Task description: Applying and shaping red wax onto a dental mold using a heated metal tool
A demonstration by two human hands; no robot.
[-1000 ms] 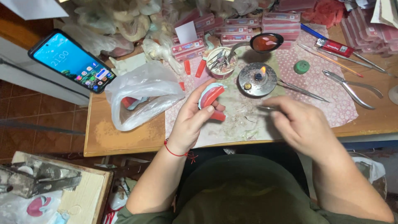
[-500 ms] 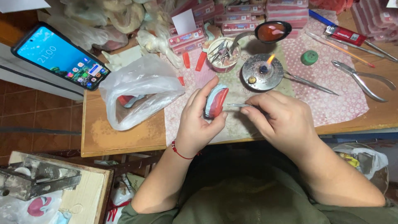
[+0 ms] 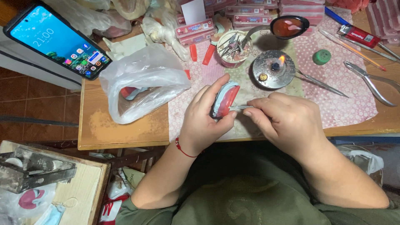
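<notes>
the right hand (image 3: pixel 287 121) has drawn in from 3 o'clock, fingers pinched on a thin metal instrument (image 3: pixel 239 107) now touching the red wax and pale blue dental model (image 3: pixel 225 99), which the left hand (image 3: pixel 204 121) grips tight, above the table edge, at 7 o'clock from the lit round metal burner (image 3: pixel 273 68).

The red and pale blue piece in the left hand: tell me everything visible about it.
The red and pale blue piece is small and curved, a glossy red waxy layer against a pale blue, plaster-like body. It stands on edge above the table's patterned cloth, gripped by the left hand, fingers over its top. The thin metal tool in the right hand meets its red side.
</notes>
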